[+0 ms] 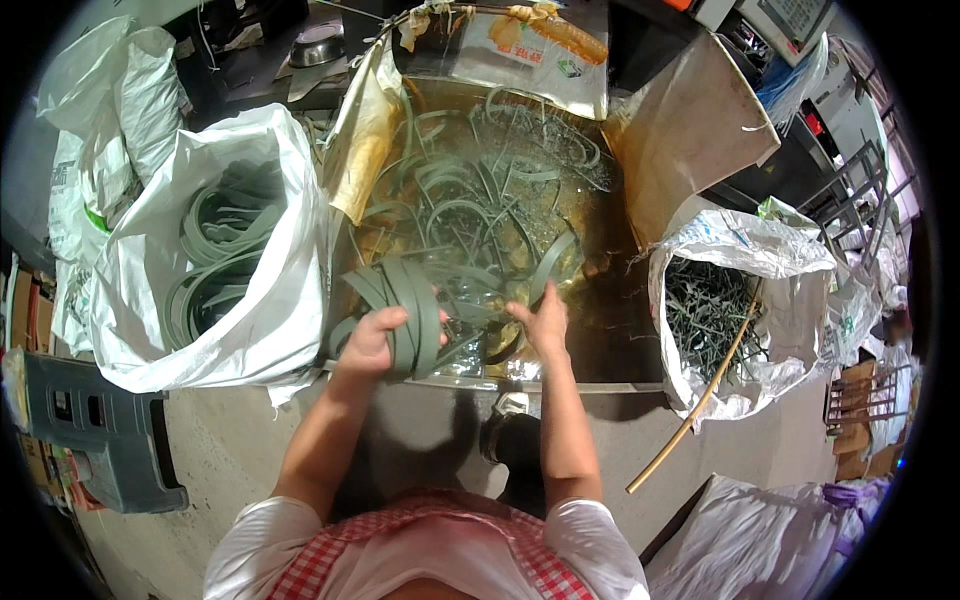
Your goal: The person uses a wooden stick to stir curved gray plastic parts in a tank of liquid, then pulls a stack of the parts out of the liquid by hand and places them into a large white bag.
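Observation:
My left hand (370,340) is closed round a bundle of flat grey-green strips (408,310), held over the near left edge of a water-filled tank (610,386). Over the water to its right, my right hand (544,325) pinches a single grey-green strip (552,262) between thumb and fingers. More curled strips (455,215) lie in the murky, brownish water, some poking above the surface. What the strips are made of I cannot tell.
Left of the tank, a white woven sack (125,315) holds looped strips. On the right, another sack (690,395) holds dark thin scraps, with a bamboo stick (690,425) leaning out. A grey plastic stool (110,430) stands at left. Sheets (695,130) flank the tank.

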`<action>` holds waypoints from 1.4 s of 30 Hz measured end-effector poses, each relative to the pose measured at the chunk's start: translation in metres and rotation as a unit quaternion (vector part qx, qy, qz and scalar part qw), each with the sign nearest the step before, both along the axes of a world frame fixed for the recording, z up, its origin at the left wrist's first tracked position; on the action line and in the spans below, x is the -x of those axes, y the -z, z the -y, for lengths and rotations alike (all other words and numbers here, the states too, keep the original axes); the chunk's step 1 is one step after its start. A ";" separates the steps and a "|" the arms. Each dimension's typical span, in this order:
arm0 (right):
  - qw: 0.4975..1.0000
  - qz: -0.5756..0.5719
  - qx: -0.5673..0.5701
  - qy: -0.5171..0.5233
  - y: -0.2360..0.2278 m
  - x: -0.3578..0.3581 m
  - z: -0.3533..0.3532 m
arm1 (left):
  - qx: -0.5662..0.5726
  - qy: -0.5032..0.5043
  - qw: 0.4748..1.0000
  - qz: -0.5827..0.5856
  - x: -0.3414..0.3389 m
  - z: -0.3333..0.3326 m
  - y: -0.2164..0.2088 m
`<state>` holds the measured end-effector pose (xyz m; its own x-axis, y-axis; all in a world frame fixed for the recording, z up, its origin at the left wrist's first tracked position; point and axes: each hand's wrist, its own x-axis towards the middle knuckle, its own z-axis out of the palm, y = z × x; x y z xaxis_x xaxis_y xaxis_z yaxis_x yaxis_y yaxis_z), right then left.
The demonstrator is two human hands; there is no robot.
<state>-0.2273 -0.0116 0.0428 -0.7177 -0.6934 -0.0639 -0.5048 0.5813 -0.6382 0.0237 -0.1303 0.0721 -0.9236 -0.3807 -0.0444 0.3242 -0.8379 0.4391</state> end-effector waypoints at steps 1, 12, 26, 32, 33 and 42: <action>0.995 -0.087 0.035 -0.016 0.003 -0.001 0.000 | 0.020 0.016 0.999 0.023 0.001 -0.003 -0.004; 0.885 -0.076 0.311 -0.337 -0.036 -0.042 0.018 | 0.261 0.315 0.911 0.044 0.025 -0.060 0.006; 0.874 -0.014 0.315 -0.369 -0.026 -0.050 0.026 | 0.301 0.267 0.915 0.008 0.017 -0.069 0.008; 0.880 -0.005 0.217 -0.422 -0.031 -0.044 0.025 | 0.230 0.257 0.939 -0.003 0.023 -0.070 -0.029; 0.869 -0.047 0.222 -0.440 -0.034 -0.043 0.026 | 0.228 0.251 0.941 -0.010 0.025 -0.069 -0.031; 0.864 0.128 0.207 -0.441 -0.037 -0.049 0.026 | 0.220 0.317 0.918 -0.087 0.035 -0.063 -0.024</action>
